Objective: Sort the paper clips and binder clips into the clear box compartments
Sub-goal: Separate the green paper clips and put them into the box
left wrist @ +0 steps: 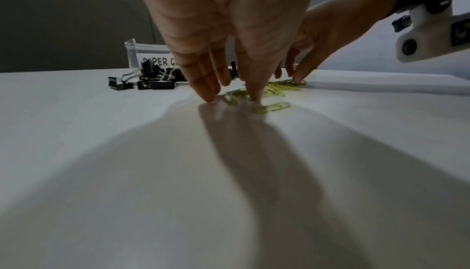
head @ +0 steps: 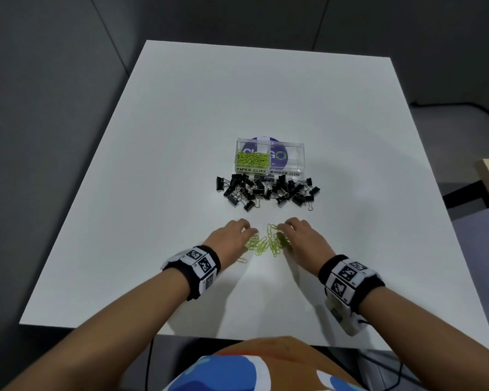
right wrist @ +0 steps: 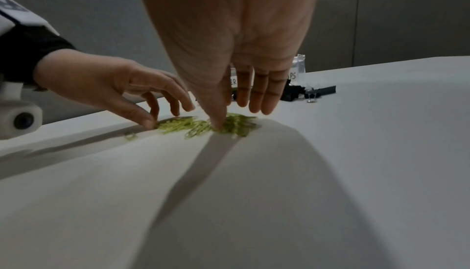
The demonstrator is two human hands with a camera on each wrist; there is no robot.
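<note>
L hand (head: pixel 232 235) & R hand (head: pixel 299 235), fingers spread, flanked loose lime-green wire paper clips (head: pixel 267 244) mid white table (head: pixel 350 136); fingertips touched pile edges. Black binder clips (head: pixel 266 190) lay before clear plastic box (head: pixel 268 158); wide bare margins.

Binder clips (head: pixel 267 191) block the clear box (head: pixel 268 156) front, seemingly touching.

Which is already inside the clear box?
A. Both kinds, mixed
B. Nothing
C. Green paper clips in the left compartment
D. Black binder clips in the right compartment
C: green paper clips lie in the left compartment of the clear box; the black binder clips are all on the table.
</note>
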